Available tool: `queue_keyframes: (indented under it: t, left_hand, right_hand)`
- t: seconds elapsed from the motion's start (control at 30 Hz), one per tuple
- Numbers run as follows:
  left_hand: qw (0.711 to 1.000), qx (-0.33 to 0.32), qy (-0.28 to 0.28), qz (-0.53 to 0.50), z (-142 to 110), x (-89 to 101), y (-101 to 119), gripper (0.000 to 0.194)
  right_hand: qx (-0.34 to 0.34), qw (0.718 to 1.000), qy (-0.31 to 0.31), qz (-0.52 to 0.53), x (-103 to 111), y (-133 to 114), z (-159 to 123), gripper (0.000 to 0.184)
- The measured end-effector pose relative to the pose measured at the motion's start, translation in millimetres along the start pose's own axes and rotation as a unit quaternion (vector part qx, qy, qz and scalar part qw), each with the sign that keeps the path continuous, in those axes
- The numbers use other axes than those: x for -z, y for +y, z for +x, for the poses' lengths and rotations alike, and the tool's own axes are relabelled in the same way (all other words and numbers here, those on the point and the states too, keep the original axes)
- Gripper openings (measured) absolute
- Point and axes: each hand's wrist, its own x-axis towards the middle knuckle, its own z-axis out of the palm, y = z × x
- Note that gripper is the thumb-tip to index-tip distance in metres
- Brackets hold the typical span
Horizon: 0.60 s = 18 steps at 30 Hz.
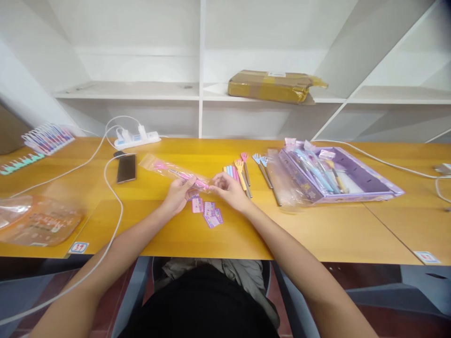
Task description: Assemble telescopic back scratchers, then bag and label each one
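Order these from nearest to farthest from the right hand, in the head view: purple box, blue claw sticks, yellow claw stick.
1. Yellow claw stick, beside the right hand.
2. Blue claw sticks, farther right.
3. Purple box, far right.

black top, plain, rounded at front, crumpled grey-khaki cloth just past it, garment type unclear, left forearm and right forearm bare, left hand and right hand also bare

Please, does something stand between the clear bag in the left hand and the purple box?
Yes, low things on the table. From the clear bag, rightwards past the right hand, lie yellow and pink hand-headed sticks, two blue-headed sticks, then clear plastic at the purple box's left side.
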Motion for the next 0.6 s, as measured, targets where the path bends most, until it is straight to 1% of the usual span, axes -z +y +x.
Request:
queue_keyframes:
  t: [0.1, 0.17, 0.27, 0.33, 0.4, 0.43, 0.5, 0.57, 0.6]
  left_hand:
    - [1.0, -0.005, -0.002, 0.012, 0.1, 0.7, 2.3, 0.046]
    - [1.0, -0.015, 0.002, 0.015, 1.9, 2.5, 3.1, 0.045]
    - [1.0, -0.023, 0.006, 0.0, 4.7, 5.1, 3.3, 0.04]
    - [1.0, -0.021, 0.011, -0.015, 5.7, 5.9, 3.8, 0.038]
    - [0.999, -0.017, 0.018, -0.02, 6.0, 6.0, 4.8, 0.038]
    - [1.0, -0.015, 0.019, -0.019, 6.0, 5.9, 5.4, 0.038]
    - [1.0, -0.015, 0.009, -0.007, 5.8, 5.8, 6.4, 0.039]
    - [1.0, -0.015, -0.007, 0.006, 5.6, 5.9, 6.8, 0.04]
    - [1.0, -0.015, -0.012, 0.011, 5.4, 6.0, 6.8, 0.041]
  right_hand:
    - [-0.003, 1.0, -0.009, -0.006, 0.0, -0.9, -1.8, 0.04]
    - [-0.002, 1.0, -0.02, 0.013, 0.2, -1.7, -2.5, 0.034]
    - [0.02, 0.998, -0.036, 0.043, 1.2, -1.9, -2.7, 0.029]
    - [0.048, 0.998, -0.037, 0.016, 2.6, -2.0, -2.6, 0.029]
    - [0.088, 0.994, -0.034, -0.047, 4.3, -3.0, -2.8, 0.036]
    - [0.109, 0.99, -0.033, -0.079, 5.2, -3.9, -2.9, 0.037]
    - [0.138, 0.982, -0.038, -0.124, 7.0, -5.9, -3.2, 0.026]
    - [0.147, 0.978, -0.046, -0.14, 8.4, -7.9, -3.3, 0.011]
    - [0.147, 0.978, -0.048, -0.142, 8.9, -8.8, -3.3, 0.008]
